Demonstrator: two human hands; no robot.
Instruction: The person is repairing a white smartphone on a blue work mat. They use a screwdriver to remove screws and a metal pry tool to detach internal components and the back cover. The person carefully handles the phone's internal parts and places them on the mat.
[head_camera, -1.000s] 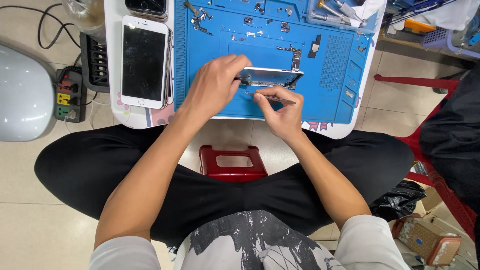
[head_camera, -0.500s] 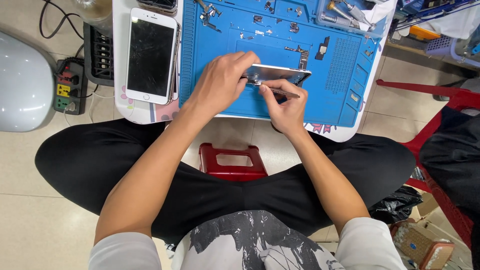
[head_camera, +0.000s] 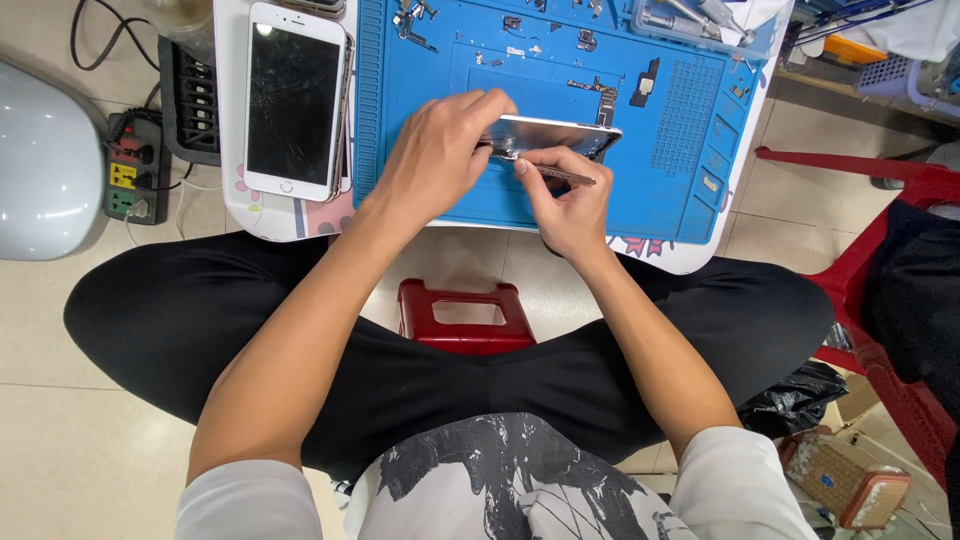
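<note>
My left hand (head_camera: 432, 160) grips the left end of a silver phone housing (head_camera: 560, 134), which is tilted up on edge over the blue work mat (head_camera: 690, 190). My right hand (head_camera: 565, 200) pinches thin metal tweezers (head_camera: 562, 174), their tip at the housing's lower edge near my left fingers. Small screws and black phone parts (head_camera: 645, 82) lie scattered on the mat behind the housing.
A white phone with a cracked dark screen (head_camera: 293, 100) lies on the white table left of the mat. A clear tray of tools (head_camera: 700, 20) sits at the mat's far right. A power strip (head_camera: 135, 175) and red stool (head_camera: 465, 315) are on the floor; a red chair (head_camera: 900, 190) stands right.
The view has shifted a little, so the table sits slightly lower and further right in the frame. Both hands stay on the housing, with the tweezers still at its lower edge.
</note>
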